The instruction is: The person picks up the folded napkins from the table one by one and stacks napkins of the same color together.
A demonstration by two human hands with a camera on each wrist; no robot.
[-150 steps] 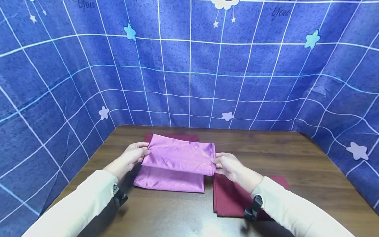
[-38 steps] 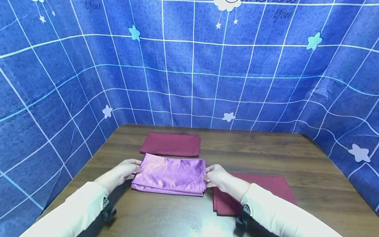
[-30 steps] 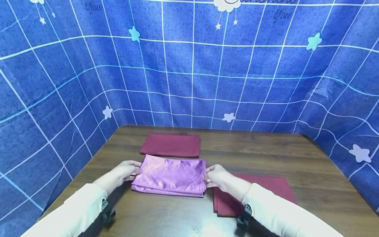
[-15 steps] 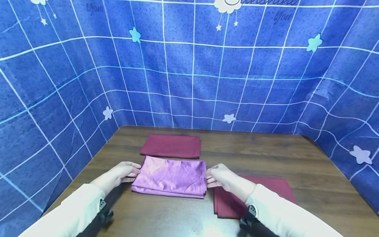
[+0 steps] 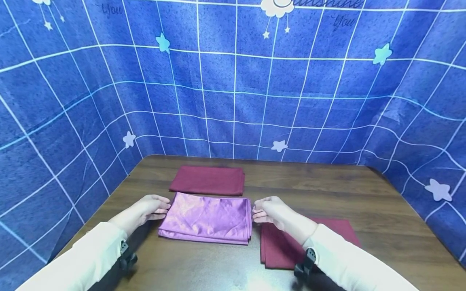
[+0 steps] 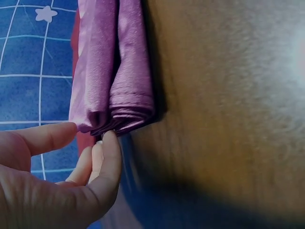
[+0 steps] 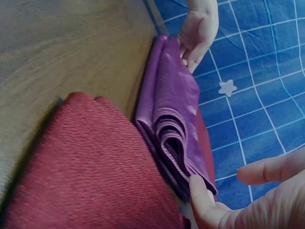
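A folded purple satin cloth (image 5: 205, 218) lies flat on the wooden table, with layered folds showing at both ends in the wrist views. My left hand (image 5: 143, 212) is at its left end; in the left wrist view the fingertips are right at the folded edge, thumb and fingers spread. At the other end is my right hand (image 5: 274, 214), its fingers loosely bent, close to the layers. The right wrist view shows one fingertip at the cloth's corner and the thumb apart from it. Neither hand grips the cloth.
Behind the purple cloth lies a folded dark red cloth (image 5: 207, 180). A second dark red cloth (image 5: 284, 246) lies at the right, partly under my right forearm. The brown table (image 5: 309, 182) ends at a blue curtain (image 5: 233, 101) with a grid and stars.
Earlier both hands held the purple cloth's upper layer raised and brought it down toward me onto the lower part. Since then the fingers have let go and drawn slightly outward.
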